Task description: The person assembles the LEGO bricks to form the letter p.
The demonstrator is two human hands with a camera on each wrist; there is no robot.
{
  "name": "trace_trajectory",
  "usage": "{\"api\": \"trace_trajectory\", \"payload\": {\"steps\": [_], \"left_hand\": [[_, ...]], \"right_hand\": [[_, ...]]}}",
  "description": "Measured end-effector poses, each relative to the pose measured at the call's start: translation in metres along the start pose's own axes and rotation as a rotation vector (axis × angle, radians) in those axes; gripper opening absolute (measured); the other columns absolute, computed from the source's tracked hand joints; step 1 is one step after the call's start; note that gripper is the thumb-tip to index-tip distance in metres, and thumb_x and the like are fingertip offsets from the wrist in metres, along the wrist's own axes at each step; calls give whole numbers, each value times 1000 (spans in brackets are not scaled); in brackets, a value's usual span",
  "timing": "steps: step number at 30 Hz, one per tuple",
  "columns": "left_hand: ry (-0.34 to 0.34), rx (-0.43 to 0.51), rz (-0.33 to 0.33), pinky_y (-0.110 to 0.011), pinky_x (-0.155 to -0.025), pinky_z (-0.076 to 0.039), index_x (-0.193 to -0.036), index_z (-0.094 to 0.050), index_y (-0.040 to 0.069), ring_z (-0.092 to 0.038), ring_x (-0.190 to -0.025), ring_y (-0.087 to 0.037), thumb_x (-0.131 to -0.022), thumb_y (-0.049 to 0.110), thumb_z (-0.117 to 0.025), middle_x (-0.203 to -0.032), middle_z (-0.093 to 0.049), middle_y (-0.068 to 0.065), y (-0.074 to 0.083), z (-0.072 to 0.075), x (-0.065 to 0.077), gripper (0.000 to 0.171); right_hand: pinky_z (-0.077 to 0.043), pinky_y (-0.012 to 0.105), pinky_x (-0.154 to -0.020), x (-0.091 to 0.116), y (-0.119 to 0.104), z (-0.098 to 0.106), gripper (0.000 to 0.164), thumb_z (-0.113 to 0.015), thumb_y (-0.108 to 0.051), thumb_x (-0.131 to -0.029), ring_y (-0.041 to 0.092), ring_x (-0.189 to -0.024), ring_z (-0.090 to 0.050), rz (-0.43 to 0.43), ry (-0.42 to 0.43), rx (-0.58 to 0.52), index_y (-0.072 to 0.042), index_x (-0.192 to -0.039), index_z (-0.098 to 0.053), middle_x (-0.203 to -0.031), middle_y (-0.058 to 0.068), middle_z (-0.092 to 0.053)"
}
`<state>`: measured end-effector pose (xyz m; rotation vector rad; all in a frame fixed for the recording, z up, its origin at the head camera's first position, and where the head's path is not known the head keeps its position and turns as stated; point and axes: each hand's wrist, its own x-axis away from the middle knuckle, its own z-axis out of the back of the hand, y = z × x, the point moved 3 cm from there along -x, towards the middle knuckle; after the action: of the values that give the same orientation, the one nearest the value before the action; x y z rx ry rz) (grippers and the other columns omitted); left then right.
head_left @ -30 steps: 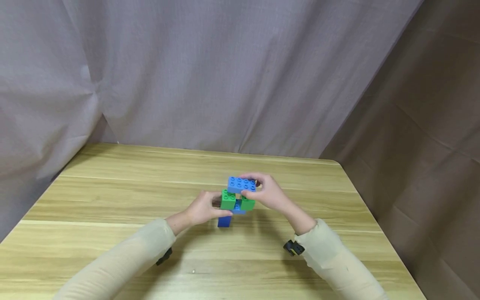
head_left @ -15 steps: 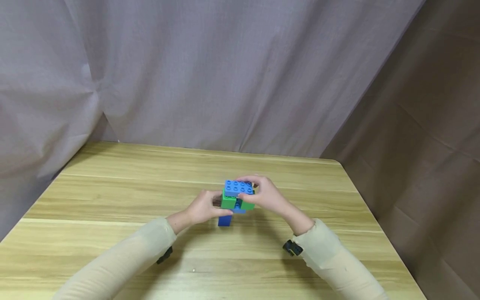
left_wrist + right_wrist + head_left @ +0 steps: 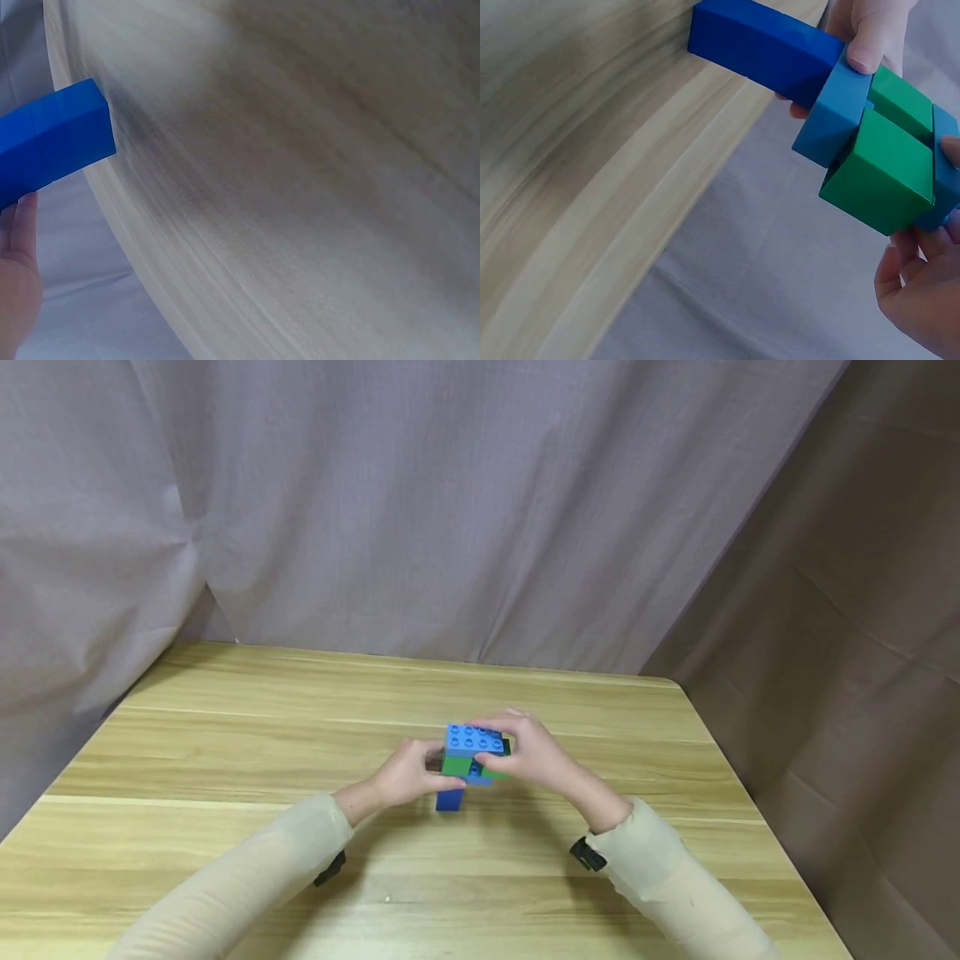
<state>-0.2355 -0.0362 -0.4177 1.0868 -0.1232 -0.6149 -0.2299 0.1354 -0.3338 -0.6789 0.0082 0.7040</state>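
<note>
My left hand (image 3: 401,775) grips a stack of toy building bricks, its thumb on the lower light-blue brick (image 3: 831,112). Beneath that brick extends a dark-blue column (image 3: 449,800), which also shows in the left wrist view. Two green bricks, the nearer green brick (image 3: 881,172) and the farther green brick (image 3: 901,101), sit side by side on the lower light-blue brick with a gap between them. Across their tops lies a studded light-blue brick (image 3: 468,739), pinched at its right end between the thumb and fingers of my right hand (image 3: 536,752).
A wood-grain table (image 3: 262,752) spreads below the hands, with a grey curtain (image 3: 375,510) behind it and a darker brown drape (image 3: 847,635) to the right. One tiny pale speck (image 3: 387,898) lies near the front.
The studded light-blue brick has moved down and slightly left in my right hand, from above the green bricks onto them. My left hand and the lower stack have hardly moved.
</note>
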Motion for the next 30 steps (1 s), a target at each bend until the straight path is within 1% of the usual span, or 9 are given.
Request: {"api": "trace_trajectory", "payload": {"steps": [3,5,7,12,15,20,25,30], "left_hand": [[3,-1,2,-19,-78,-56,-118,-60,0,-69,-91,-23,-79,12,-74,-104,-70,-15,0,0,0,43],[3,-7,6,-19,-78,-56,-118,-60,0,-69,-91,-23,-79,13,-74,-104,-70,-15,-1,0,0,44],[-1,-6,9,-19,-78,-56,-119,-60,0,-69,-92,-23,-79,14,-74,-105,-70,-15,-1,0,0,45],[-11,1,0,-19,-80,-55,-121,-58,0,-69,-93,-23,-79,18,-74,-106,-69,-15,-1,1,0,48],[-11,1,-10,-19,-80,-55,-122,-58,0,-69,-94,-23,-79,18,-74,-107,-69,-15,-1,1,1,49],[-11,-5,-12,-19,-80,-55,-122,-57,0,-69,-94,-23,-79,17,-74,-107,-69,-15,0,1,1,49],[-10,-1,-17,-19,-79,-56,-121,-58,0,-69,-94,-23,-80,18,-74,-106,-69,-15,1,1,0,48],[-7,-11,-20,-19,-79,-55,-120,-58,0,-69,-93,-24,-79,14,-74,-106,-69,-15,0,0,-1,47]], "right_hand": [[-49,19,-62,-1,1,1,41,-71,-12,-80,15,-82,-55,-36,-25,-32,-2,-118,-63,-105,15,-66],[-50,19,-60,-2,2,1,42,-71,-12,-81,16,-82,-55,-73,-51,-71,-2,-120,-61,-109,17,-65],[-50,20,-58,-2,2,3,42,-70,-13,-82,17,-82,-55,-88,-79,-78,-2,-122,-60,-110,17,-64],[-49,19,-59,-2,-2,5,44,-68,-16,-85,17,-79,-53,-60,-141,-30,-2,-125,-58,-108,15,-64],[-48,19,-61,-3,-4,6,44,-68,-18,-86,15,-80,-53,-42,-161,-13,-2,-126,-57,-111,15,-65],[-49,20,-65,-3,-4,8,45,-66,-19,-87,11,-81,-55,-66,-183,-25,-2,-127,-56,-118,16,-64],[-49,21,-68,-2,-6,11,47,-65,-19,-88,10,-79,-56,-100,-211,-14,-1,-130,-53,-119,17,-63],[-50,22,-74,-2,-4,9,49,-64,-20,-89,11,-83,-57,-71,-224,-1,1,-131,-51,-119,17,-63]]}}
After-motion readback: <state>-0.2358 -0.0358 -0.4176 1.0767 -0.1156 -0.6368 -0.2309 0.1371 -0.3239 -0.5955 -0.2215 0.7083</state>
